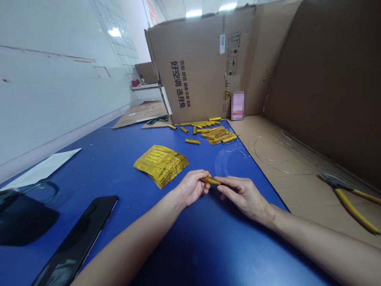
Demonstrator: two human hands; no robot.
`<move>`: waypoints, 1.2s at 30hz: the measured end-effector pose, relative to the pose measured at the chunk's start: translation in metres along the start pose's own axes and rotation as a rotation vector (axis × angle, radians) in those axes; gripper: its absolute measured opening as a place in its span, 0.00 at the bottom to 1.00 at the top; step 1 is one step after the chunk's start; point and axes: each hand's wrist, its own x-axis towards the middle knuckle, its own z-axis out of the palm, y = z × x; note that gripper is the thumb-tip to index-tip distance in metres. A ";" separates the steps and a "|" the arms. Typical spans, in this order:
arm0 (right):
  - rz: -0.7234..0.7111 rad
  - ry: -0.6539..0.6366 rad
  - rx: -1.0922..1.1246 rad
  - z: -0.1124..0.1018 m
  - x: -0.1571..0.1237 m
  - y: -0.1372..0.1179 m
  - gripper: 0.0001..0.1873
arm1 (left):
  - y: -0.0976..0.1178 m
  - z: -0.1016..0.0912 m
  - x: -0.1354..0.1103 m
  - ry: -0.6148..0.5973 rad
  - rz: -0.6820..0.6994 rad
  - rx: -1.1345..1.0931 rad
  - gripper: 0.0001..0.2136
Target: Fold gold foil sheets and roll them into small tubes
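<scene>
A small rolled piece of gold foil paper (210,180) is held over the blue table, tapering toward its right end. My left hand (192,187) is closed around its left part, the thumb lying along the top. At the other end, the fingertips of my right hand (242,194) pinch the roll's tip; whether a thin wire is also between them cannot be made out. Left of my hands lies a thick stack of flat gold foil sheets (160,163). Several finished-looking gold rolls (193,141) are scattered farther back, some resting on loose gold sheets (222,134).
A large cardboard box (202,79) stands at the back. Yellow-handled pliers (342,194) and thin wire loops (276,160) lie on the cardboard at right. At left are a black phone (80,238), a dark mug (26,216), white paper (41,169) and, farther back, dark-handled scissors (159,118).
</scene>
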 end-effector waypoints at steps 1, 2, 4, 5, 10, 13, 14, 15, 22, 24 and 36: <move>0.012 -0.004 0.008 0.000 0.000 0.000 0.14 | 0.000 0.000 0.000 0.001 -0.001 -0.006 0.07; 0.035 -0.006 0.023 0.000 0.000 0.001 0.15 | 0.000 -0.001 0.001 0.003 -0.001 -0.012 0.07; 0.084 -0.006 0.059 0.001 -0.002 0.003 0.17 | 0.002 -0.002 0.001 0.007 -0.008 -0.024 0.07; 0.098 -0.010 0.072 0.001 -0.002 0.004 0.20 | 0.003 -0.003 0.001 0.006 -0.016 -0.028 0.07; 0.014 -0.072 0.005 0.002 -0.006 0.004 0.26 | 0.005 -0.006 0.000 -0.067 -0.095 -0.037 0.07; -0.090 -0.078 -0.071 0.003 -0.008 -0.001 0.23 | 0.003 -0.005 -0.001 -0.159 -0.148 -0.020 0.06; -0.120 -0.077 -0.082 0.003 -0.008 -0.002 0.21 | 0.002 -0.004 -0.001 -0.187 -0.165 -0.015 0.06; -0.139 -0.078 -0.087 0.003 -0.008 -0.003 0.19 | 0.001 -0.004 -0.001 -0.210 -0.178 -0.012 0.07; 0.012 0.058 0.039 0.001 -0.004 -0.004 0.11 | 0.000 -0.005 -0.003 -0.302 -0.145 -0.039 0.10; 0.125 0.117 0.147 0.000 -0.001 -0.001 0.11 | 0.000 -0.005 -0.004 -0.312 -0.118 -0.029 0.08; 0.399 0.231 0.564 -0.006 0.012 0.009 0.18 | -0.003 -0.002 0.002 -0.071 0.152 0.058 0.10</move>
